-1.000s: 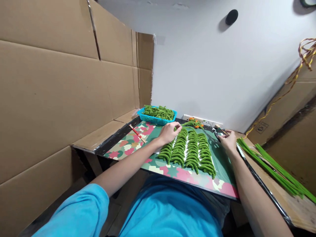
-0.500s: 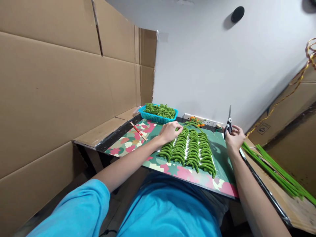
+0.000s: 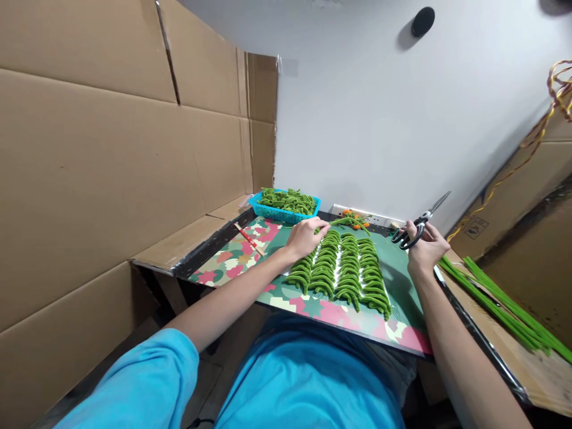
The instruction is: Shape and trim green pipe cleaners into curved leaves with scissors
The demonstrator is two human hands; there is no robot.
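Observation:
Several rows of curved green fuzzy pieces [image 3: 350, 271] lie on a patterned board [image 3: 402, 286]. At the back end of the leftmost rows, my left hand [image 3: 307, 235] is pinched on a green fuzzy stem [image 3: 340, 221], which stretches right from the fingertips. My right hand [image 3: 426, 243] holds black-and-white scissors [image 3: 422, 225] above the board's right side, their tip pointing up and right. Their handles lie at my fingers, and the blades look nearly closed.
A blue basket [image 3: 282, 214] of green pieces stands at the back left, near a red stick [image 3: 249, 239]. Orange-and-green items [image 3: 356, 218] lie by a power strip [image 3: 379, 219]. Long green stems [image 3: 504, 310] rest on cardboard at right. Cardboard walls [image 3: 111, 155] rise at left.
The scissors have turned from nearly upright to slanting right, with their handles swung out left of my right hand. My left hand has hardly moved; the green stem lies straighter and lower.

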